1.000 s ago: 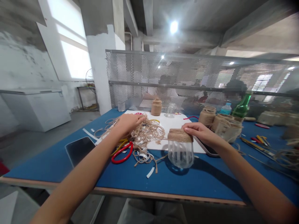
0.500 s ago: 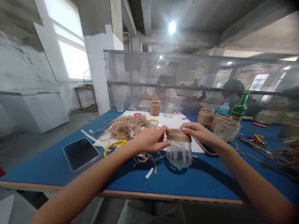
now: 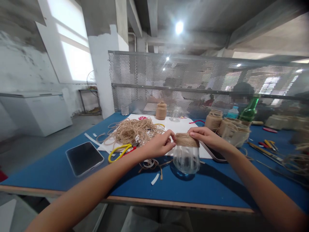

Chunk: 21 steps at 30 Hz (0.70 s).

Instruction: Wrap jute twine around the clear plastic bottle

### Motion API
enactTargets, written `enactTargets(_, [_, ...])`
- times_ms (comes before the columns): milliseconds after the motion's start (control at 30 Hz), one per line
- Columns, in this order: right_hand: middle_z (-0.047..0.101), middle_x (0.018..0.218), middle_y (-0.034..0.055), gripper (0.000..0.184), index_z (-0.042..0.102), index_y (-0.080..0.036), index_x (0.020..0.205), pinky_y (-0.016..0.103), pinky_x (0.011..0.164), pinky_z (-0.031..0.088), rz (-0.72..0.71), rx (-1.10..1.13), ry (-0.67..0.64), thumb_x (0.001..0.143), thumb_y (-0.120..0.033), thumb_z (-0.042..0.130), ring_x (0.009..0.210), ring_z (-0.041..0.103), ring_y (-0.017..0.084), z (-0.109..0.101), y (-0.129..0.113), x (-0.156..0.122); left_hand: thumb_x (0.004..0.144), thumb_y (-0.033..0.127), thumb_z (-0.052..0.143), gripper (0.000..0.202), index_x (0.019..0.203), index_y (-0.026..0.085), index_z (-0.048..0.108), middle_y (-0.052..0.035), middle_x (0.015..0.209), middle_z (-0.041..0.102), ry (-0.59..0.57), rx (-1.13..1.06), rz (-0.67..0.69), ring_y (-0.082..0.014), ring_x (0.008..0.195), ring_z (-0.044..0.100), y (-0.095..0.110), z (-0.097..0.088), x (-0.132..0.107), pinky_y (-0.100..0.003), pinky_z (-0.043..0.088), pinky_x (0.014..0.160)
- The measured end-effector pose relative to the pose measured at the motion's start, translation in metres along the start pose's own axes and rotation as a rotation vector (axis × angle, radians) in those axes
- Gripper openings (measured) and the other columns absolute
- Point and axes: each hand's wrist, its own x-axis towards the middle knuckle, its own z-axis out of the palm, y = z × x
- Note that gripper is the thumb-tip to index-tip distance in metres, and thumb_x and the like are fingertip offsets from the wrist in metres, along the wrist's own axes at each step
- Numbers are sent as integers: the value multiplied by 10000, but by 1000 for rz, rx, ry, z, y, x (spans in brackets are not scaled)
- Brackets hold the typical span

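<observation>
A clear glass jar (image 3: 186, 159) stands on the blue table (image 3: 212, 187), its upper part wrapped in brown twine (image 3: 187, 140). My left hand (image 3: 158, 145) pinches at the left side of that twine band, fingers closed. My right hand (image 3: 207, 137) rests on the band's right side, fingers curled against it. A loose heap of twine (image 3: 134, 130) lies behind my left hand, on a white sheet (image 3: 178, 129).
A dark phone (image 3: 84, 158) lies at the left. Yellow and red scissors handles (image 3: 119, 151) sit by the heap. Twine-wrapped jars (image 3: 225, 125), a green bottle (image 3: 249, 109) and tools (image 3: 266, 145) stand at the right. A perforated metal screen (image 3: 193, 80) closes the back; people sit behind it.
My left hand left the twine heap and came right to the jar's twine band. The right hand stayed on the jar. The red scissors handles are now largely hidden behind my arm.
</observation>
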Motion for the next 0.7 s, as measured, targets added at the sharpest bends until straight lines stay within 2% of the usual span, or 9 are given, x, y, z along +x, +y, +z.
enactTargets(100, [521,705,21,342,579,-150,751,244,580,353,2,-5,-1,858,-433,420,668,459,134,0,0,0,858,212,406,120,973,179,412,88,524,393,6,-32,5,-86,485,388,-1,0,0,-201,273,510])
enactTargets(300, [509,698,13,337,571,-150,751,244,590,348,0,-5,-7,867,-422,409,663,455,130,-1,-1,-1,860,252,424,150,990,176,426,90,515,377,32,53,40,-84,471,365,-1,-4,0,-201,258,497])
enactTargets(533, [499,683,15,342,562,-151,738,238,560,347,4,5,-5,861,-433,412,648,446,129,0,-1,-1,855,395,458,448,1231,173,355,89,499,361,6,135,-25,-96,454,376,-3,-1,1,-198,241,474])
enactTargets(600, [501,676,12,340,563,-154,730,235,558,344,9,10,7,856,-434,419,639,444,126,1,-2,-1,847,422,465,520,1282,178,318,81,509,383,17,154,-50,-104,468,396,-3,-1,1,-199,246,477])
enactTargets(700, [493,657,7,338,554,-157,716,234,547,340,20,19,17,853,-436,423,621,440,124,2,-3,-1,860,441,430,489,1280,205,347,55,553,464,19,182,-73,-118,509,446,-3,1,2,-204,277,502])
